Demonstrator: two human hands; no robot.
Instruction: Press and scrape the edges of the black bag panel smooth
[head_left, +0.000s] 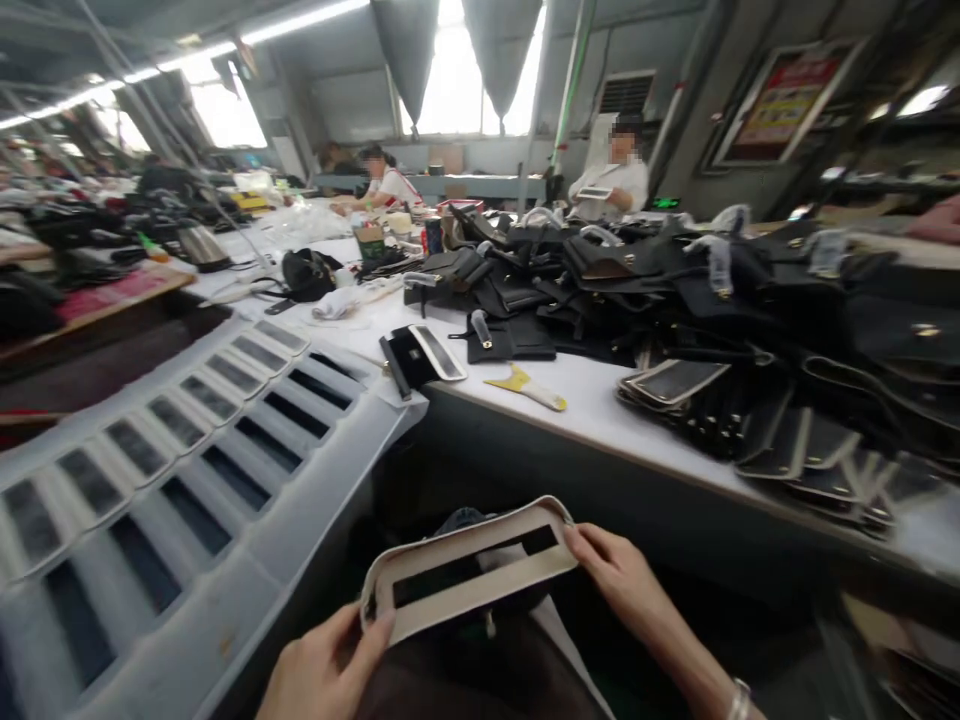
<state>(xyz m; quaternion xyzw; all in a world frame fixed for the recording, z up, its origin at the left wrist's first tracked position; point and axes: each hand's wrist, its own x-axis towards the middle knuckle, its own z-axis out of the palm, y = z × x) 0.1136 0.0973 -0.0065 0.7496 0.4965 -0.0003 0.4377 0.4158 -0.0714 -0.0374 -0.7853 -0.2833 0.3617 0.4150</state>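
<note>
Low over the lap, the left hand (326, 672) pinches the near-left end of a pale slotted panel (469, 568) while the right hand (619, 575) grips its far-right end; its long axis runs left to right, rising rightward, before the tabletop (592, 395) of black bags (660, 285)

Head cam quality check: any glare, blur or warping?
Head view: windows blown out white; wide-angle warp bends the grey slotted rack; the bag pile on the right smears with blur; the cream panel held by left hand and right hand stays fairly sharp.
</note>
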